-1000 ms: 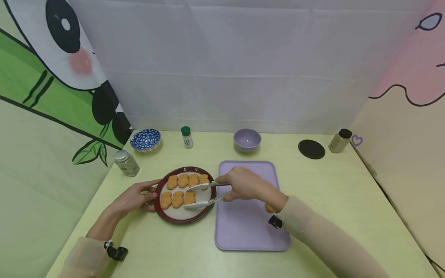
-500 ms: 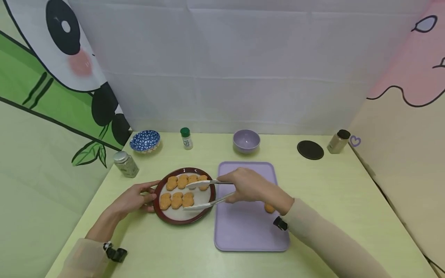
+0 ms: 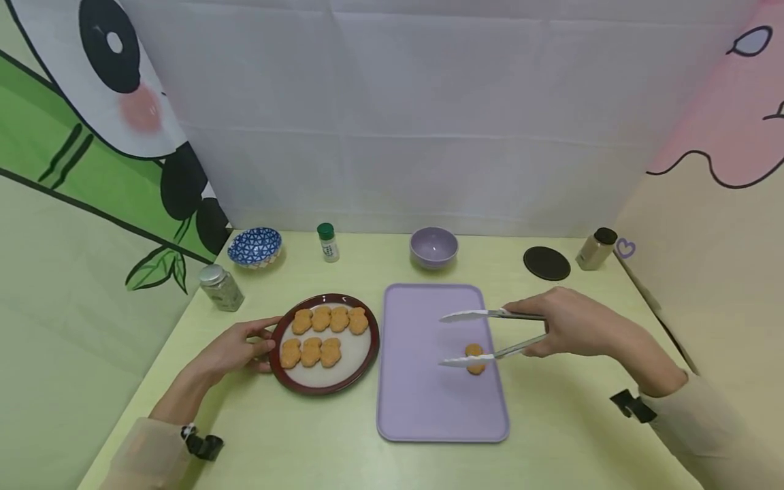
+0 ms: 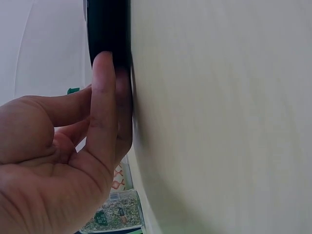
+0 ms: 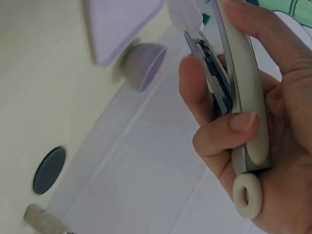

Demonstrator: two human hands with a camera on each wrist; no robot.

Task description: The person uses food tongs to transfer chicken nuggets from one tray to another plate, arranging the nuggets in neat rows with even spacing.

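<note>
In the head view my left hand [image 3: 229,354] holds the left rim of a round brown-rimmed plate [image 3: 284,374]. Two rows of golden-brown nuggets [image 3: 311,352] lie on the plate, several at the back and three in front. My right hand [image 3: 578,323] grips metal tongs [image 3: 523,315] with pale handles and white tips. The tongs' arms are spread, with nothing clamped between them. Below them, a single nugget [image 3: 474,369] lies on the lilac tray [image 3: 429,408], partly covered by the lower tong arm. The left wrist view shows fingertips [image 4: 103,68] against the plate's dark edge.
Along the back stand a blue patterned bowl [image 3: 256,247], a green-capped shaker [image 3: 328,243] and a purple bowl [image 3: 434,247]. A black disc [image 3: 547,263] and a black-capped jar [image 3: 597,250] are at the back right. A silver-lidded jar [image 3: 221,288] stands behind my left hand.
My right hand has moved the spread tongs rightward, from over the plate to over the nugget on the tray. My left hand and the plate have stayed in place.
</note>
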